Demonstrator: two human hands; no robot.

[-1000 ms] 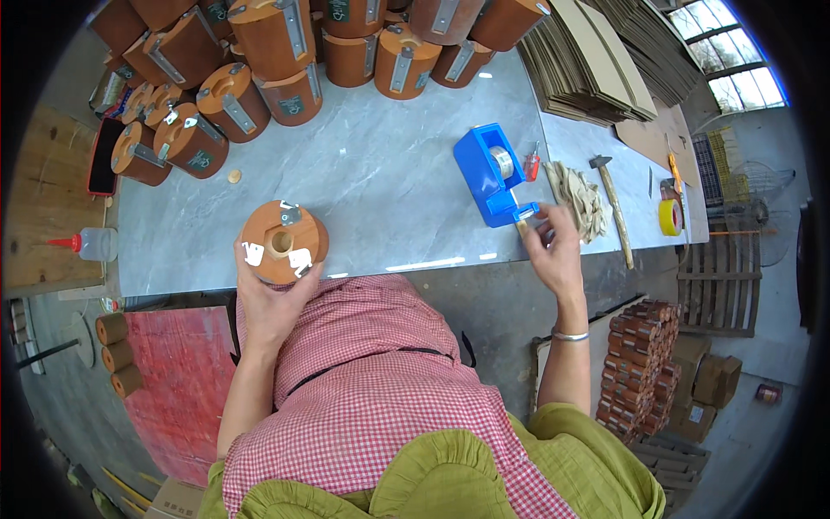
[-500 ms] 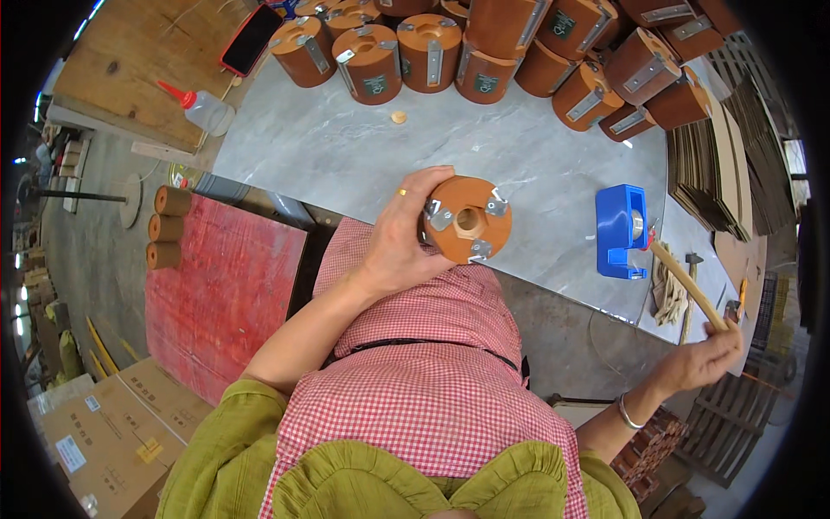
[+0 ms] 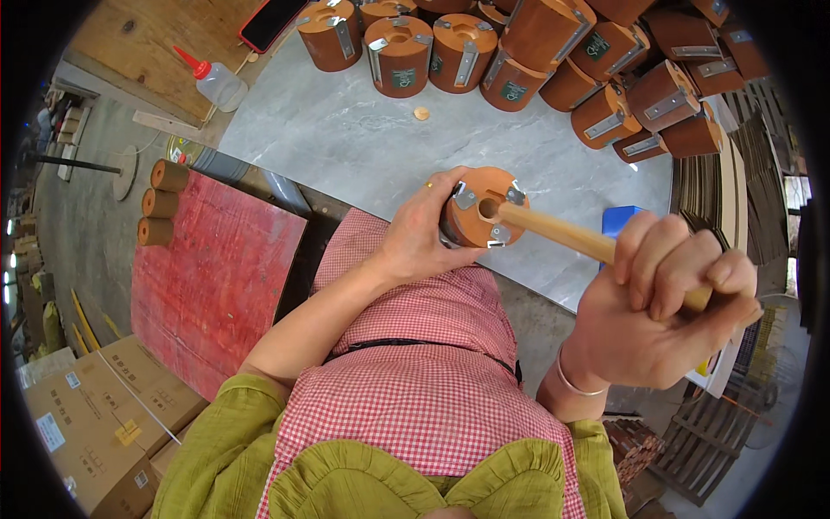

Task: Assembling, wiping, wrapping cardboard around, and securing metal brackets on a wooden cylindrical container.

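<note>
My left hand (image 3: 424, 221), with a ring on one finger, is wrapped round the side of a reddish-brown wooden cylinder (image 3: 477, 186) near the table's front edge. Several small metal brackets are fixed round its top face, which has a round hole in the middle. My right hand (image 3: 666, 298) is closed round a pale wooden stick (image 3: 562, 232), raised above the table's right side. The stick's far end overlaps the cylinder's top beside the hole; I cannot tell whether it touches. Behind my right hand a blue tape dispenser (image 3: 619, 219) is mostly hidden.
Several similar cylinders (image 3: 399, 65) stand and lie stacked along the back of the grey marbled table (image 3: 328, 130). A small wooden disc (image 3: 421, 113) lies before them. A red-tipped bottle (image 3: 220, 85) and a phone (image 3: 270, 24) are at the left. Three brown rolls (image 3: 161, 203) sit on a red board (image 3: 225, 268).
My right hand has swung up and inward from the right with the stick, bringing its end over the cylinder and covering most of the tape dispenser. My left hand keeps its hold on the cylinder.
</note>
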